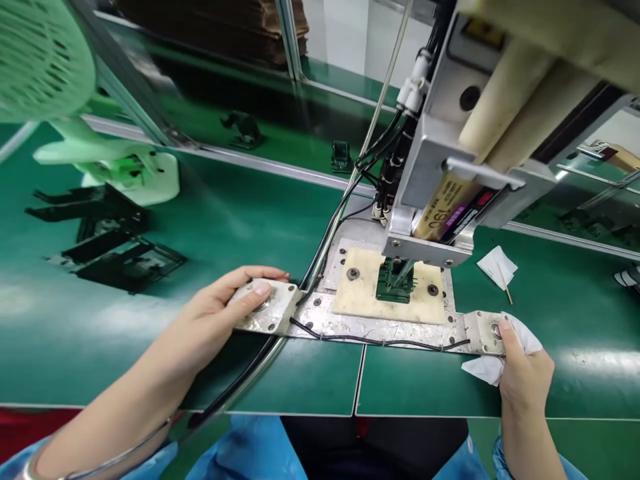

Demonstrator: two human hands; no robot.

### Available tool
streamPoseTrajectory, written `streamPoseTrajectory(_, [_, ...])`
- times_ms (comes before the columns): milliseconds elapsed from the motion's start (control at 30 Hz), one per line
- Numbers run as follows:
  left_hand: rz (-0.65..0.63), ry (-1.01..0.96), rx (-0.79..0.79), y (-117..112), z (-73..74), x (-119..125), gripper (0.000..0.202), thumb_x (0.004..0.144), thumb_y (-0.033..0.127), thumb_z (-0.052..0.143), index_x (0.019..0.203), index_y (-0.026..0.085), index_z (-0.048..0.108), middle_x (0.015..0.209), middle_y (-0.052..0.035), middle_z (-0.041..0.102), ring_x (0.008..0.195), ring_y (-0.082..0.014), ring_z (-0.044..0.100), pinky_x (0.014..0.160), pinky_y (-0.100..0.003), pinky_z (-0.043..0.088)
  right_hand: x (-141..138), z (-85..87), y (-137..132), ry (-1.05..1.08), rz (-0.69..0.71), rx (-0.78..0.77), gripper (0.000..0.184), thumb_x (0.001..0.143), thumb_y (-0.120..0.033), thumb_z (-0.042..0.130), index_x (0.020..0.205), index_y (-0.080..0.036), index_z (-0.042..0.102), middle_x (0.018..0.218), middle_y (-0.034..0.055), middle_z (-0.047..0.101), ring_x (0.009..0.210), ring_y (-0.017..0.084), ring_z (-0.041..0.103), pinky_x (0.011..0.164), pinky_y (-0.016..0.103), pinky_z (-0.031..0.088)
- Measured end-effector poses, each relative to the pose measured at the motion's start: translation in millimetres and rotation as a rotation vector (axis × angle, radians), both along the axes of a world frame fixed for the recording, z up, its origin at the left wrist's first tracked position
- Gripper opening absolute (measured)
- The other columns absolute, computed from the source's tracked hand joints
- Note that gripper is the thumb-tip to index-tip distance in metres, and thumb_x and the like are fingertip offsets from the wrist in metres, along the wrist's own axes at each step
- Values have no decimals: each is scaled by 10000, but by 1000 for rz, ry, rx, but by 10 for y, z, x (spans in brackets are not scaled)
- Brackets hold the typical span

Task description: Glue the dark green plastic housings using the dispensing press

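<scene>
My left hand [227, 300] grips the left metal button block [278, 312], thumb on its round button and fingers over the far edge. At the other end of the metal base, my right hand [527, 373] has its thumb on the button of the right block [487, 332]. A crumpled white wipe [484, 370] is tucked between that hand and the block. Between my hands, a dark green plastic part [393, 283] sits on the cream fixture plate [345, 297]. Above it is the dispensing head with a yellow-labelled adhesive cartridge [435, 210], its clear nozzle reaching down to the part.
Black plastic parts [107, 233] lie at left near a light green fan [125, 177]. Black and clear tubes [250, 380] cross the green table [310, 373] under the left block. A white paper with a thin stick [497, 268] lies at right. Small dark parts [341, 157] stand behind.
</scene>
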State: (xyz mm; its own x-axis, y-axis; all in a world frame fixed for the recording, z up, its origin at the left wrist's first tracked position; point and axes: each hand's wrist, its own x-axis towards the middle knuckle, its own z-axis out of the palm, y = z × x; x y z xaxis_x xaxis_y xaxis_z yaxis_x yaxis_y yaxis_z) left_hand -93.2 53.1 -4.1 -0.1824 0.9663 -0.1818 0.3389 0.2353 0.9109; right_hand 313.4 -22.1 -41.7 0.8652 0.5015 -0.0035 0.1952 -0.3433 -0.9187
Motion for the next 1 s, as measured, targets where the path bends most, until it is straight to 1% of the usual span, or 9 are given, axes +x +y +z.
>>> streamPoseTrajectory(67, [-52,-155,-74,5,-16,-23,592,708,659,724,1106,222,691,982,-43,727,785,-201,630,643,-225,512,12,-8,2,-3,-6,-28,593,579,-605,837,916,-120,774,948,133,755,921,359,711,703,381,592])
streamPoseTrajectory(100, [-58,-192,-97,8,-23,-34,585,710,650,733,1114,229,681,999,-38,719,793,-193,616,645,-215,501,12,-8,5,7,-9,-31,589,569,-604,835,906,-125,774,955,134,754,930,361,708,720,386,590])
streamPoseTrajectory(200, [-45,-209,-99,16,-30,-56,558,710,639,746,1098,243,683,1032,-27,717,797,-181,598,645,-201,487,-7,5,16,47,-3,-24,584,564,-599,827,916,-136,774,982,132,752,950,360,704,750,393,588])
streamPoseTrajectory(333, [-41,-231,-96,18,-4,-55,519,700,614,766,1065,253,696,1057,-19,730,780,-184,617,632,-210,496,-32,12,27,33,30,-17,598,580,-607,807,932,-124,773,957,142,753,935,368,706,754,419,587])
streamPoseTrajectory(533, [-16,-223,-58,20,13,-48,524,672,600,789,1031,228,705,1041,-57,735,776,-206,649,608,-228,534,-63,13,28,91,47,13,595,582,-592,814,967,-141,773,993,132,752,1000,374,690,849,455,555])
streamPoseTrajectory(633, [-1,-242,-53,24,16,-30,506,661,583,806,1010,230,712,1049,-50,731,778,-184,644,613,-201,537,-84,42,25,78,42,3,565,584,-579,814,945,-147,775,969,124,755,983,365,696,828,440,562])
streamPoseTrajectory(733, [9,-264,-51,11,45,7,511,656,560,820,1010,211,703,1031,-53,721,756,-171,631,607,-200,535,-94,46,24,77,55,31,549,601,-573,815,941,-145,773,957,119,757,959,347,705,806,416,571])
streamPoseTrajectory(900, [2,-255,-77,-19,105,55,396,767,494,767,1036,221,670,1117,-58,702,802,-166,641,647,-214,533,-57,-45,7,49,59,49,584,635,-590,823,1009,-145,762,1000,114,753,956,326,707,817,409,565])
streamPoseTrajectory(1000, [-23,-187,-88,-29,98,60,379,819,519,689,1074,241,647,1201,-75,695,888,-241,678,690,-305,565,-35,-73,-7,12,86,62,587,667,-592,811,1032,-136,756,1005,115,751,948,316,709,817,397,566])
